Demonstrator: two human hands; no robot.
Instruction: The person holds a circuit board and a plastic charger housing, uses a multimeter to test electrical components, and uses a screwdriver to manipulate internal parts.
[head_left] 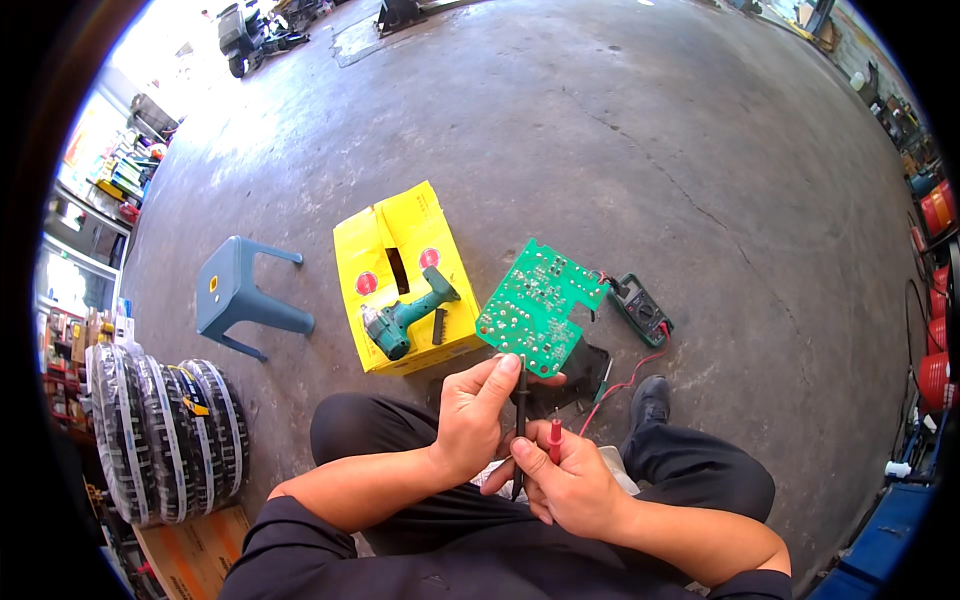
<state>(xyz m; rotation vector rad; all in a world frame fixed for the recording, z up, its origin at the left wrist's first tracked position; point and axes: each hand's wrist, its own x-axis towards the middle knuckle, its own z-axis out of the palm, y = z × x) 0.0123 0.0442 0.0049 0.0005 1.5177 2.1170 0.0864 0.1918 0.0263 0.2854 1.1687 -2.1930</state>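
Left hand pinching near edge of green printed circuit board; right hand clamped on black probe and red probe. Risks: thin edge pinch, board could slip; paired tips could bridge solder joints.
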